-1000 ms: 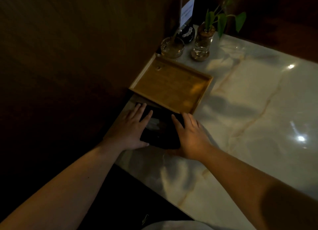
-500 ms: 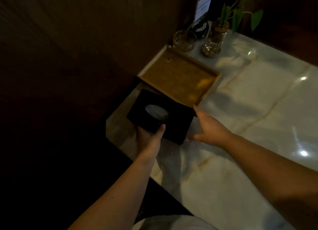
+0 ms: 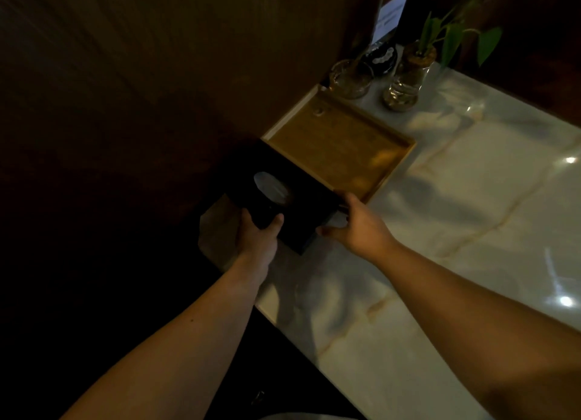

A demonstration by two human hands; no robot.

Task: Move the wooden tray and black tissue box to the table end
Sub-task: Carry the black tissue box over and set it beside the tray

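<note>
The black tissue box (image 3: 301,209) with a pale tissue showing in its oval slot is lifted and tilted above the near left corner of the marble table (image 3: 471,231). My left hand (image 3: 257,237) grips its near edge, thumb on top. Fingers spread, my right hand (image 3: 355,224) is at the box's right end, touching or just beside it. The empty wooden tray (image 3: 342,149) lies flat against the wall, right behind the box, whose far edge overlaps the tray's near corner.
A dark wood wall (image 3: 188,58) runs along the table's left side. Past the tray stand a glass ashtray (image 3: 350,78), a glass vase with a green plant (image 3: 405,83), a dark round item (image 3: 382,59) and an upright sign (image 3: 390,14).
The box rested flat under both my palms a second ago. My left hand has since taken its near edge and raised it; my right hand slid to the box's right end.
</note>
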